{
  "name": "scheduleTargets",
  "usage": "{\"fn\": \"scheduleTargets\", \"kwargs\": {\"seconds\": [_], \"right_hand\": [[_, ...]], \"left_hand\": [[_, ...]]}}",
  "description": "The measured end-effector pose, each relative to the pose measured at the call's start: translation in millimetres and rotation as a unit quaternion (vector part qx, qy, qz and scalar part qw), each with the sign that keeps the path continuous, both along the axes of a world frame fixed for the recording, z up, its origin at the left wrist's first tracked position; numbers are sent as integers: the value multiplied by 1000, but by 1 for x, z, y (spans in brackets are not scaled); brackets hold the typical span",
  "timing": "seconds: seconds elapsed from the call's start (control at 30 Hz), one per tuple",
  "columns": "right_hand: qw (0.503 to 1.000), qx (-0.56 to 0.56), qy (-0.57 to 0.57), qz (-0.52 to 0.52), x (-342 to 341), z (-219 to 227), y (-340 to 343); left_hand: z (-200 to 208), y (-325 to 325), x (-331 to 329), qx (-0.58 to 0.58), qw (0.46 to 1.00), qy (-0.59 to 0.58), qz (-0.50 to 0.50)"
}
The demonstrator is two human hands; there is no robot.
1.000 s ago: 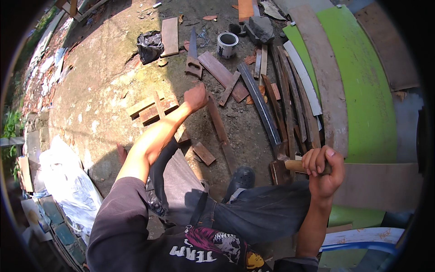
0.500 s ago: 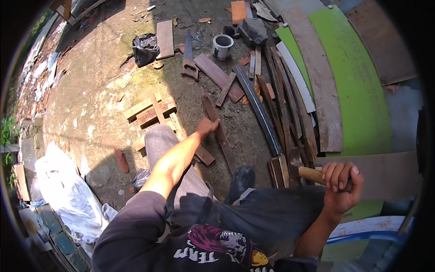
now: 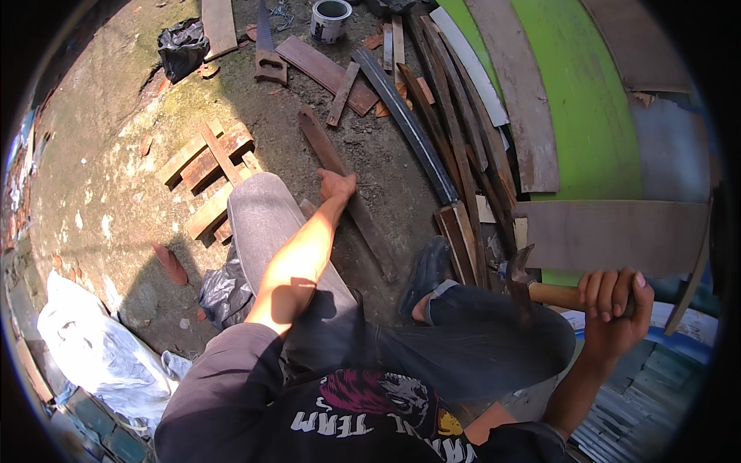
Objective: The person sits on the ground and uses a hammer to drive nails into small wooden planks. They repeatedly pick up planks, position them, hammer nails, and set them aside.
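Observation:
My left hand [image 3: 338, 186] is closed around the edge of a long, narrow wooden plank [image 3: 372, 230] lying at a slant on the ground. At the right, my right hand [image 3: 617, 301] grips a hammer [image 3: 552, 292] by its wooden handle. The dark hammer head is over my bent right leg, well apart from the plank. Left of my left knee lies a small frame of nailed wooden pieces [image 3: 202, 160], partly hidden by the knee. A handsaw [image 3: 269, 63] rests on the ground farther off, beyond the plank's far end.
Long wooden strips [image 3: 463, 116] and a dark metal-like bar [image 3: 405, 119] lie to the right, beside green boards [image 3: 579, 100]. A paint can [image 3: 331, 21] and a reddish board [image 3: 328, 72] are ahead. Black plastic bags [image 3: 184, 50] and a white sack [image 3: 96, 343] are at the left.
The whole view has shifted, so ground objects appear higher and farther left. My right hand has moved right with the hammer. My left hand still holds the plank; my right leg is bent farther outward.

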State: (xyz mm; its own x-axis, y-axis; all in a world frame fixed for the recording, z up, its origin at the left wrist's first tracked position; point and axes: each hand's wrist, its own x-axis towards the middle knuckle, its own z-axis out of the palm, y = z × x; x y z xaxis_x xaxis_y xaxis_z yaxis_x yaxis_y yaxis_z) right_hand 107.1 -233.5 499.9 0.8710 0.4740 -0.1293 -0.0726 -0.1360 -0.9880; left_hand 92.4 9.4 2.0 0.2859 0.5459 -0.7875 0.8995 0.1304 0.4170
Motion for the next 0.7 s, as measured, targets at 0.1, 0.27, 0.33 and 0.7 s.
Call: {"fn": "scheduleTargets", "kwargs": {"seconds": [0.1,0.27,0.33,0.7], "right_hand": [[996,48,73,-30,25,-31,0],[996,28,86,15,73,-129,10],[996,-27,52,72,79,-162,13],[966,-80,95,228,160,-338,13]], "left_hand": [[-7,11,-12,4,999,-41,12],[-19,37,-17,39,981,-172,83],[-18,49,-17,65,958,-233,155],[72,34,6,89,882,-398,238]]}}
